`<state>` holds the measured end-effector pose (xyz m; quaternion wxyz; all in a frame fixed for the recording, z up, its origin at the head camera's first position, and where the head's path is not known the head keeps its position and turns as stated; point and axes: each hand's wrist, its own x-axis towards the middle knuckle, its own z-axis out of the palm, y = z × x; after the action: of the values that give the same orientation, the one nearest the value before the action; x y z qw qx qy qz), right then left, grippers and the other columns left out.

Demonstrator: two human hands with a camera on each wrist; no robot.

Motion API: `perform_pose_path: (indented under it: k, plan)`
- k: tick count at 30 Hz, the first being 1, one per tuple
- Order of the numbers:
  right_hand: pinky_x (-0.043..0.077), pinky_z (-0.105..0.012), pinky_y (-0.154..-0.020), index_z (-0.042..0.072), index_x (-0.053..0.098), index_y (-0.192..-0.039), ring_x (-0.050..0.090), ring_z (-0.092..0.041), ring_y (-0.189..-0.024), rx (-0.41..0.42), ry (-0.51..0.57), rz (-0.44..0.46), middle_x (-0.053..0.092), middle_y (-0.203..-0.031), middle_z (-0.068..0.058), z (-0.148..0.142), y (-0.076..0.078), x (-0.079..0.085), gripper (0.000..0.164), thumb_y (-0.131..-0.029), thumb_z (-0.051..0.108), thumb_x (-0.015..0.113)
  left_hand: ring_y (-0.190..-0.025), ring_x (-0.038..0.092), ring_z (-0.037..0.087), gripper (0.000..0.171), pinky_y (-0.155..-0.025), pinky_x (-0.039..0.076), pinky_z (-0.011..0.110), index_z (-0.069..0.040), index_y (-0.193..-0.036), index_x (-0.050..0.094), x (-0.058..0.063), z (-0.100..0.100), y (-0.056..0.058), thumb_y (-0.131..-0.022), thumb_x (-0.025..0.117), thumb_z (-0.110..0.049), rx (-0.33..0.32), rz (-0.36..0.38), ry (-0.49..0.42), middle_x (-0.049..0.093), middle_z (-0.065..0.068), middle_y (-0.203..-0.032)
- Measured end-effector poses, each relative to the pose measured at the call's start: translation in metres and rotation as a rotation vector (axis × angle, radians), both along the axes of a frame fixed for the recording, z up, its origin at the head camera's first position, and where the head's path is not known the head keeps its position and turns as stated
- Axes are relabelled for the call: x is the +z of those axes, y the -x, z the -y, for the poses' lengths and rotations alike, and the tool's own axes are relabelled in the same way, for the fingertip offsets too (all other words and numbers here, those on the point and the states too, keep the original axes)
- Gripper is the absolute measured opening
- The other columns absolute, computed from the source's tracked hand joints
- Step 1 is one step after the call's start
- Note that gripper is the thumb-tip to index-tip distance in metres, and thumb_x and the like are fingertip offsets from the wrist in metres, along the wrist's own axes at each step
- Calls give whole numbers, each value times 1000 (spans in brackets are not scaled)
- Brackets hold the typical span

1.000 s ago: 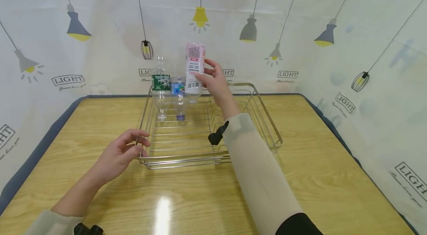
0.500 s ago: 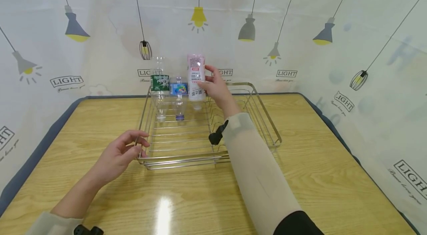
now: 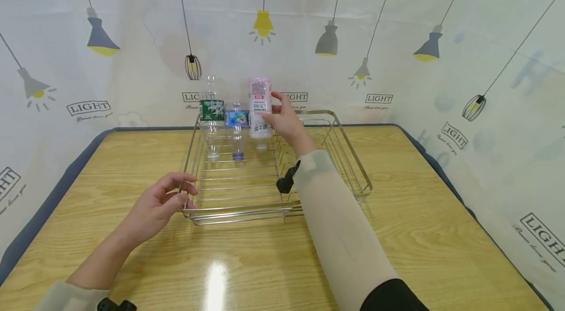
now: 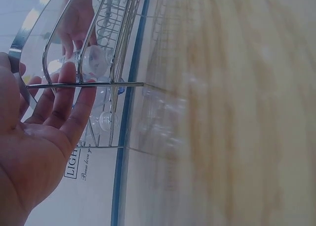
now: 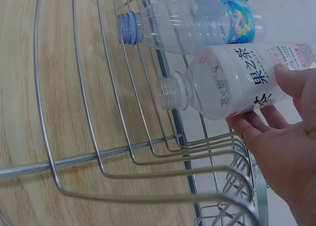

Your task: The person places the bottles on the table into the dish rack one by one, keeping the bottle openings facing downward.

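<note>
My right hand (image 3: 287,122) grips a pink-and-white labelled plastic bottle (image 3: 260,107), held upside down at the back of a metal wire dish rack (image 3: 238,210). In the right wrist view the bottle's uncapped threaded neck (image 5: 173,92) points down toward the wires, thumb on one side and fingers on the other. Left of it, a blue-labelled bottle (image 3: 237,119) with a blue cap end and a green-labelled clear bottle (image 3: 212,111) also stand inverted in the rack. My left hand (image 3: 154,205) holds the rack's front left corner, its fingers (image 4: 64,102) around the wires.
Raised wire dividers (image 5: 168,199) run through the rack's right half, near the right hand. The rack stands on a wood-grain table (image 3: 419,232). Behind it rises a white backdrop (image 3: 300,65) printed with lamps.
My right hand has lowered the inverted bottle and brought it slightly right, its neck down among the rack's wires. The left hand stays at the corner.
</note>
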<state>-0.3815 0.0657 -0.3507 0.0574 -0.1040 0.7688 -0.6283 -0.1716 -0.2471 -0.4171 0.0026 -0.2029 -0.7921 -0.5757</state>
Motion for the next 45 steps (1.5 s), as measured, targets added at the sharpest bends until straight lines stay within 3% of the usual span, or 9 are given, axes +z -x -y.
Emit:
perform_pose_path:
  k: [16,26,45]
  plan:
    - [56,-55,-115,27,19,-173,62,-39,-140,-13,-67,-62,48,-163,-20,3,6,-9,74,-113,14,61,-93,78,15,34,-86,65,26,7,-147,51,0,-1,0,-114,50,-1,7,-5,12,67,12,-120]
    - [54,-57,-116,26,16,-174,60,-42,-144,-7,-92,-79,47,-164,-22,5,9,-15,77,-113,14,61,-93,78,15,33,-86,65,26,-1,-146,55,0,0,0,-114,50,-2,19,-3,19,67,12,-121]
    - [53,-53,-119,23,17,-175,57,-39,-146,-11,-193,-83,45,-167,-22,6,7,-16,71,-116,15,55,-93,78,15,32,-86,65,26,-2,-145,56,-2,0,-1,-114,50,-1,9,-14,1,68,10,-120]
